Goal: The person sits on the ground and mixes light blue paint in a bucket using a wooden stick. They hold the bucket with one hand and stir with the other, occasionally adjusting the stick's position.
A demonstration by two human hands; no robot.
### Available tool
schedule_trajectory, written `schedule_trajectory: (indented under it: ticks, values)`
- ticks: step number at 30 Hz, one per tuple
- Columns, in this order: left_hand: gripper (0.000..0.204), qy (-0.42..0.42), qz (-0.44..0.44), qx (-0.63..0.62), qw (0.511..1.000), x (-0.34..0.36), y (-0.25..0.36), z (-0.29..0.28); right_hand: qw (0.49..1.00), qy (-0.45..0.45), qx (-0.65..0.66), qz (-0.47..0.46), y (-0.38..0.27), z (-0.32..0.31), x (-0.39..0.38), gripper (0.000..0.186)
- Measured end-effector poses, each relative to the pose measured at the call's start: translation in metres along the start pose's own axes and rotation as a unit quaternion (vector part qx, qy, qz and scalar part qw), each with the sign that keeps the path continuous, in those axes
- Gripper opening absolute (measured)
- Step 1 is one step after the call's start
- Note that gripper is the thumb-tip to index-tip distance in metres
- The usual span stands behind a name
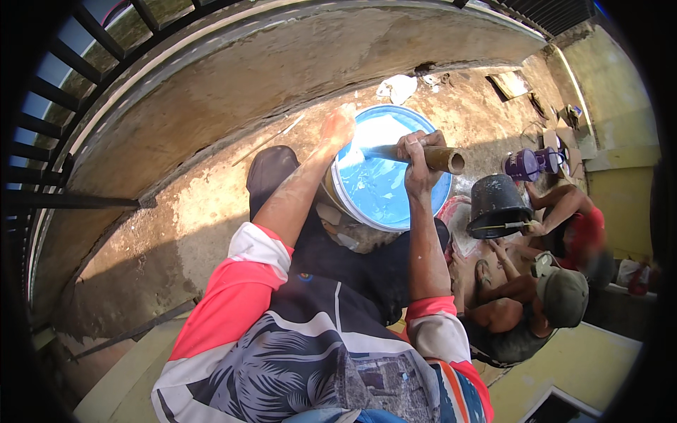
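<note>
In front of me stands a large white bucket (345, 199) with light blue paint (384, 187) inside. My left hand (339, 125) is closed on the bucket's left far rim; bright sun washes out part of its fingers. My right hand (421, 156) wraps around a bamboo pole (443, 160) near its hollow cut end, which points to the right. The pole slants across the bucket, and its other end goes into the paint at the left. My knees are on either side of the bucket.
To the right, two people sit by a black bucket (498, 204), tipped over a reddish basin (458, 215). Purple pails (520, 166) and cardboard (570, 144) lie beyond. A white bag (398, 89) and a thin stick (269, 139) lie near the low wall (282, 67).
</note>
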State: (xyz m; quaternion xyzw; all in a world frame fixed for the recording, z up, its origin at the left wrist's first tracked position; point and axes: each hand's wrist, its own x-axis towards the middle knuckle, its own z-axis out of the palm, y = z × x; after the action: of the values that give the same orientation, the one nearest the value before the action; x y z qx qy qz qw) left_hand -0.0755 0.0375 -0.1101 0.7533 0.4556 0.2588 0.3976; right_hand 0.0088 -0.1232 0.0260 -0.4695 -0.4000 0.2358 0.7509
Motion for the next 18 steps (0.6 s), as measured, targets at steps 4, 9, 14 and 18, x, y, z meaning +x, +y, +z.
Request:
schedule_trajectory:
  ticks: [4,9,14,18]
  values:
    - [0.035,-0.026,-0.05,-0.004,0.998,-0.009,0.022,-0.016,0.997,0.0,-0.04,0.073,0.062,-0.017,-0.011,0.026]
    - [0.035,-0.006,-0.038,-0.003,0.999,-0.007,0.022,-0.013,0.984,-0.005,-0.013,0.175,0.089,-0.041,-0.026,0.024]
    - [0.037,0.004,-0.048,-0.022,0.999,-0.004,0.014,-0.007,0.967,-0.067,-0.051,0.24,0.045,-0.038,-0.035,0.028]
    - [0.039,-0.006,-0.024,-0.014,1.0,0.0,0.005,0.0,0.963,-0.088,-0.037,0.253,-0.019,-0.041,-0.014,0.026]
